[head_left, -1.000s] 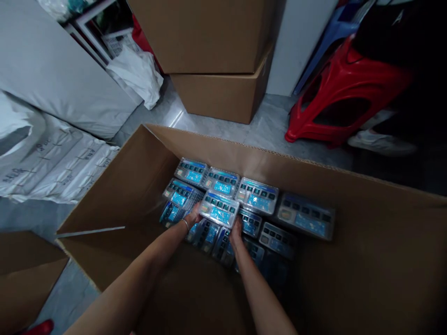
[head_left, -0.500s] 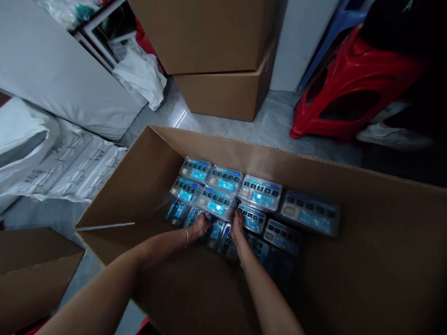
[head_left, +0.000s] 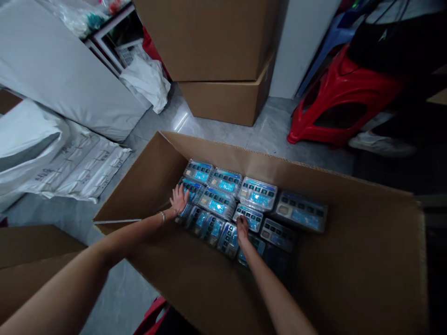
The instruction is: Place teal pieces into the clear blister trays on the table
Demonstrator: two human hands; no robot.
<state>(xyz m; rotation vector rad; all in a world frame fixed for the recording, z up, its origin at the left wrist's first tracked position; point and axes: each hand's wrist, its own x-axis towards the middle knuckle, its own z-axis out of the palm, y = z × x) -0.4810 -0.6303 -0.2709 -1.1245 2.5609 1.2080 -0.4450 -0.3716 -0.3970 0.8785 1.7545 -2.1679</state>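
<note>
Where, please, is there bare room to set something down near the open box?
Bare floor shows between the box and the cartons, left of the stool. The box's right end looks free, though too dark to be sure. The crowded part is the packs, under the left hand and right hand.

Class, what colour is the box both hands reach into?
Brown; the box shows best in the head view.

The clear packs (head_left: 217, 201) before me are patterned with bright-blue panels (head_left: 259, 199) and rows of dark squares (head_left: 257, 190), and my carton (head_left: 356, 209) is plain brown. I also see a vivid red stool (head_left: 349, 90), a grey floor (head_left: 275, 121) with faint marbling, and whitish bundles (head_left: 84, 163) marked in dark writing.
</note>
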